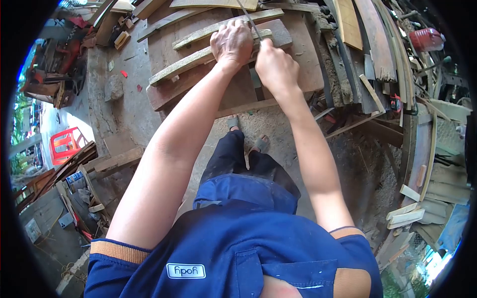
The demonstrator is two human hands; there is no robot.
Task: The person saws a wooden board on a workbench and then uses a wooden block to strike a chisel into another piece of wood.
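My left hand [232, 41] is closed over a curved wooden strip [186, 62] that lies across a low workbench [303, 59]. A second curved strip [198, 36] lies just beyond it. My right hand [276, 64] is wrapped round the near end of a long thin tool [251, 21], which slants away past the strip's right end. The tool's handle is hidden in my fist, so I cannot tell its kind. A flat board [278, 34] lies beneath the strips' right ends.
Long planks [365, 35] are stacked at the right, near a red plastic bottle [427, 39]. A red plastic chair [67, 145] stands at the left. Scrap boards [119, 159] lie left of my legs. A stone [114, 87] rests on the concrete.
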